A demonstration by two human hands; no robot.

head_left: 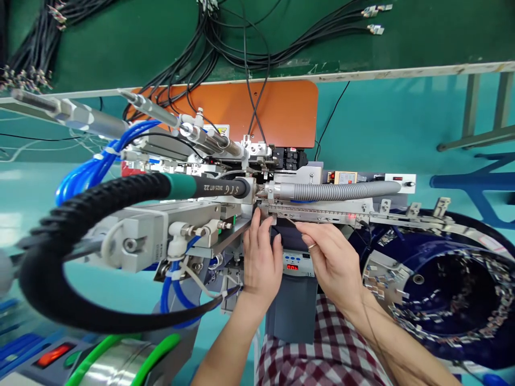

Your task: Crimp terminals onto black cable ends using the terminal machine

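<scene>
My left hand (261, 257) reaches up to the machine, its fingertips touching the metal feed track (322, 214) near the end of the black hose (217, 187). The fingers are held together and slightly bent, and I see nothing in them. My right hand (332, 257) is beside it, pinching a thin wire-like pick (290, 221) between thumb and forefinger. The pick's tip points at the track just below the grey corrugated hose (338, 191). A ring sits on one finger of that hand.
A dark blue vibratory bowl feeder (442, 289) with several small metal parts stands at the right. Pneumatic cylinders (161, 236), blue air tubes (88, 169) and a thick black cable fill the left. A controller with a red display (292, 266) sits below the hands. Black cables hang behind an orange panel (289, 115).
</scene>
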